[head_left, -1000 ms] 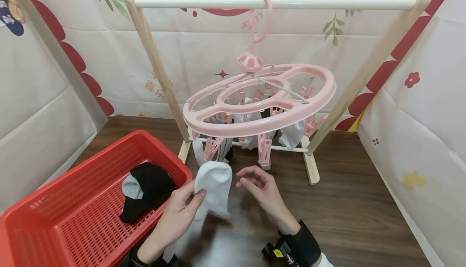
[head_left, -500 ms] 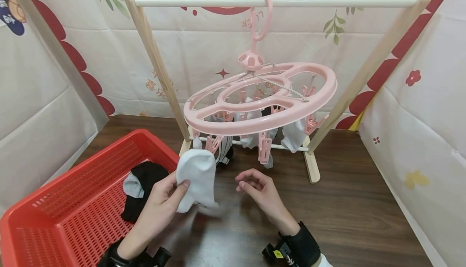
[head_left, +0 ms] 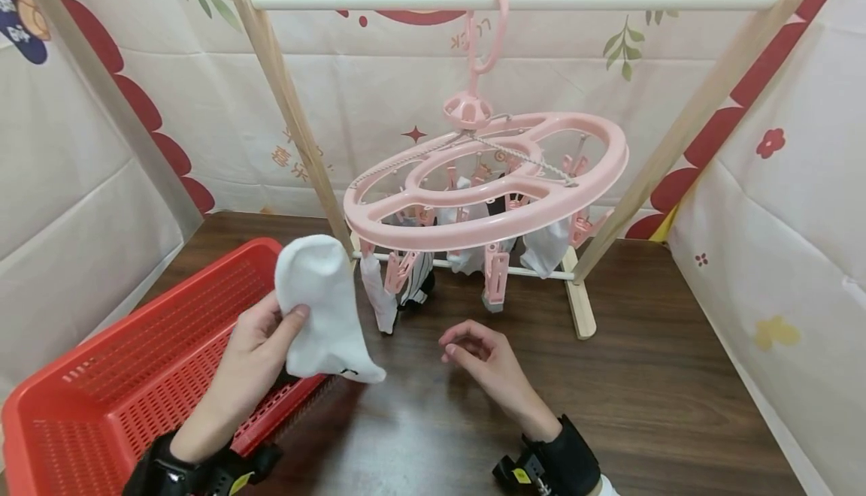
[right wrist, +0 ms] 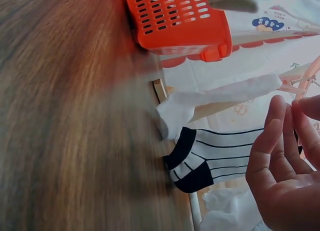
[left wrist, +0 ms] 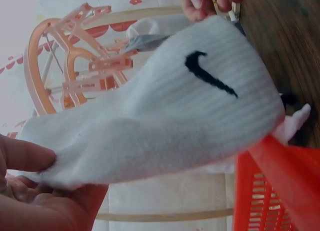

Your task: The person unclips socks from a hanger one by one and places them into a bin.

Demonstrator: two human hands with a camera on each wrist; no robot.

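My left hand [head_left: 252,357] pinches a white sock [head_left: 321,304] between thumb and fingers, over the right side of the red basket [head_left: 95,346]. A black swoosh mark shows on the sock's ribbed cuff in the left wrist view. My right hand [head_left: 485,364] hovers over the table with fingers loosely bent and nothing in them. Above and beyond both hands hangs a pink clip hanger [head_left: 433,239]. From its clips hang several socks, among them a striped sock [right wrist: 220,151] with black toe and a plain white sock [right wrist: 200,101].
A wooden stand with a white rail [head_left: 365,0] carries the hanger by its hook. One pink clip [head_left: 496,274] hangs at the hanger's near side. Wood-grain table [head_left: 649,376] lies beneath, and printed cloth walls enclose the back and sides.
The left hand has carried the white sock leftward and slightly up, from the middle of the table to over the basket, hiding the dark cloth there. My right hand has stayed nearly still.
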